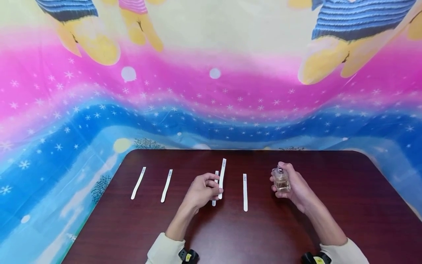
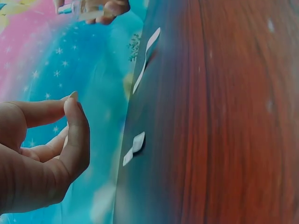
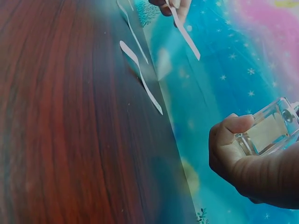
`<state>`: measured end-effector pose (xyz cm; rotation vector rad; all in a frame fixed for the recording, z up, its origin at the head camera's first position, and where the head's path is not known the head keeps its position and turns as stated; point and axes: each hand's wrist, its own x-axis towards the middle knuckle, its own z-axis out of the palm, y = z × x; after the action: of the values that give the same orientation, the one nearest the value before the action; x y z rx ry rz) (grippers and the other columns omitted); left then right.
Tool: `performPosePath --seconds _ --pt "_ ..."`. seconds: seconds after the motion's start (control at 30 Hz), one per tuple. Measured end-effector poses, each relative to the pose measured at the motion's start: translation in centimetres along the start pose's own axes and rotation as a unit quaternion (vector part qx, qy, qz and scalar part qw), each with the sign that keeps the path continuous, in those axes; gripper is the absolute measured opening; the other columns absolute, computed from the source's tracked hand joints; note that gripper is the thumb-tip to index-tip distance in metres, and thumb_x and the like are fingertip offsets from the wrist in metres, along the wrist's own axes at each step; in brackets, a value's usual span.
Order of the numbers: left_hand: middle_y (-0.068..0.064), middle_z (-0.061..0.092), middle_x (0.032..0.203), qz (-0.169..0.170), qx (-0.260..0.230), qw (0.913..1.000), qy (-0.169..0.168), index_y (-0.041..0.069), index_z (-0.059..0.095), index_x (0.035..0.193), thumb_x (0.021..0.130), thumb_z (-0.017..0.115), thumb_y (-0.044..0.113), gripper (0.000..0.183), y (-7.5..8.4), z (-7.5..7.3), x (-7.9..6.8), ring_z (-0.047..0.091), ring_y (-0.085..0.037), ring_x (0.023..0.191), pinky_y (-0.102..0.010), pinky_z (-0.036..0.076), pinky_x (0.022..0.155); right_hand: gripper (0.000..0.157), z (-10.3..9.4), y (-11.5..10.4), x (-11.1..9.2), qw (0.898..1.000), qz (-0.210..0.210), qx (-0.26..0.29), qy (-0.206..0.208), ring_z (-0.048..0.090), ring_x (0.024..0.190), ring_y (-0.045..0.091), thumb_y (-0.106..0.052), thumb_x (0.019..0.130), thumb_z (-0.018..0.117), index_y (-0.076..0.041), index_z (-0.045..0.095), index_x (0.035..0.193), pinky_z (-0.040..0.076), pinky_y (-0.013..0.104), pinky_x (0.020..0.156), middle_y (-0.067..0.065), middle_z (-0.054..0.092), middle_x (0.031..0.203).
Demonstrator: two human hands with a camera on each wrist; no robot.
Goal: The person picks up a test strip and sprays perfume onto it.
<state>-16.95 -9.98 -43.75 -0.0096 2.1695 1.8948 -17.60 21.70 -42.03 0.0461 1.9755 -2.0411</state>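
Observation:
My left hand (image 1: 200, 191) pinches the lower end of a white perfume test strip (image 1: 222, 175) between thumb and finger. The strip stands up above the table, with small dark writing near its top. Behind it, another test strip (image 1: 214, 202) lies on the table, partly hidden by the fingers. My right hand (image 1: 298, 187) grips a clear glass perfume bottle (image 1: 282, 182) with pale yellow liquid inside, held apart from the strip. The thumb lies on top of the bottle at its silver spray neck. In the right wrist view, fingers wrap round the bottle (image 3: 268, 133).
One test strip (image 1: 245, 192) lies between the hands on the dark red wooden table (image 1: 230, 234). Farther left lie two more, a nearer strip (image 1: 166, 186) and an outer strip (image 1: 138, 183). A colourful printed cloth (image 1: 211, 102) hangs behind the table's back edge.

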Motion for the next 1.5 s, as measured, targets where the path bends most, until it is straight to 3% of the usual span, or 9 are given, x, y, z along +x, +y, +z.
performPosePath --seconds 0.33,0.57,1.13,1.3,1.5 --pt "-0.012 0.074 0.091 0.014 -0.016 0.9997 -0.014 -0.005 0.065 0.131 0.091 0.076 -0.008 0.042 0.5 2.0 0.0 0.071 -0.013 0.068 -0.037 0.070 0.073 0.044 0.8 -0.2 0.3 1.000 -0.003 0.000 0.001 0.064 0.072 0.012 -0.050 0.113 0.036 -0.021 0.066 0.100 0.057 0.026 0.062 -0.003 0.068 0.094" --pt "-0.011 0.075 0.089 0.007 -0.049 0.9983 -0.030 -0.006 0.066 0.128 0.090 0.076 -0.009 0.039 0.8 3.3 0.0 0.071 -0.013 0.071 -0.031 0.068 0.071 0.044 0.9 -0.3 0.6 1.000 -0.003 -0.003 0.007 0.064 0.073 0.012 -0.050 0.113 0.036 -0.020 0.066 0.102 0.058 0.026 0.062 -0.003 0.067 0.095" --pt "-0.010 0.074 0.089 0.007 -0.074 0.9965 -0.040 -0.004 0.068 0.125 0.090 0.078 -0.009 0.037 1.7 5.3 -0.8 0.069 -0.011 0.072 -0.032 0.069 0.072 0.044 1.9 -0.6 1.0 1.000 0.000 -0.001 0.019 0.063 0.072 0.013 -0.051 0.113 0.041 -0.019 0.067 0.099 0.057 0.025 0.060 -0.002 0.066 0.093" --pt "-0.004 0.067 0.085 0.009 -0.088 0.9949 -0.050 -0.007 0.067 0.124 0.090 0.076 -0.011 0.035 1.8 5.8 -0.9 0.067 -0.009 0.071 -0.030 0.068 0.071 0.045 2.2 -0.8 1.4 1.000 0.004 -0.008 0.029 0.062 0.072 0.013 -0.053 0.112 0.043 -0.014 0.065 0.105 0.056 0.024 0.059 -0.001 0.065 0.094" --pt "-0.003 0.068 0.085 0.009 -0.084 0.9951 -0.051 -0.006 0.068 0.124 0.091 0.076 -0.010 0.035 1.6 6.2 -1.1 0.069 -0.010 0.073 -0.029 0.068 0.071 0.057 2.7 -0.8 1.9 0.999 0.013 -0.031 0.042 0.060 0.074 0.013 -0.055 0.112 0.044 -0.001 0.056 0.127 0.056 0.022 0.058 0.001 0.062 0.099"
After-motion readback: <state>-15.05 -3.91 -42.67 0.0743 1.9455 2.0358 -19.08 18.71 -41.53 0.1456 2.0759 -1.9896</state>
